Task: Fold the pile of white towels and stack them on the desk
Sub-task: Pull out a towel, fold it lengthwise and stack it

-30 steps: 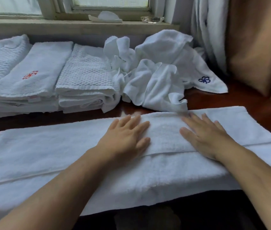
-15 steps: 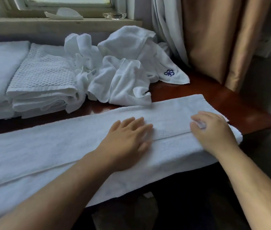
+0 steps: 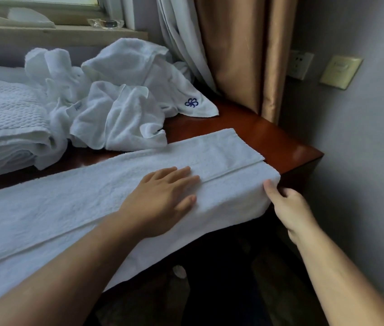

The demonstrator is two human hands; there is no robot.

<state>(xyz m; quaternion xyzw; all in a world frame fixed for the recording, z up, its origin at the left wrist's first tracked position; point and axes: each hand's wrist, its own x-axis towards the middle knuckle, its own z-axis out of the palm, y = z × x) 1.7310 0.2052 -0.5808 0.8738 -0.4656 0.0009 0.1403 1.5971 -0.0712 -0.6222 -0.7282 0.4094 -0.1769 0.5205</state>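
Our left hand [image 3: 162, 198] lies flat on the long white terry towel [image 3: 57, 208] along the front of the red-brown wooden surface [image 3: 268, 137]; our right hand [image 3: 289, 208] pinches its right end. We should lift that end leftward, keeping edges aligned.

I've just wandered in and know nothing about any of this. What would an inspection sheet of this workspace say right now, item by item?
Surface: reddish wooden desk, glossy, its right corner bare.
Job's things: long towel folded lengthwise along the front edge and overhanging it; heap of loose towels behind it, one with a blue emblem; folded stack at the far left.
Clutter: glass dish and a white object on the windowsill.
Hands: left hand lies flat on the long towel; right hand pinches its right end, thumb on top.
Cables: nothing seen.
Surroundings: tan curtain, wall socket, switch plate.
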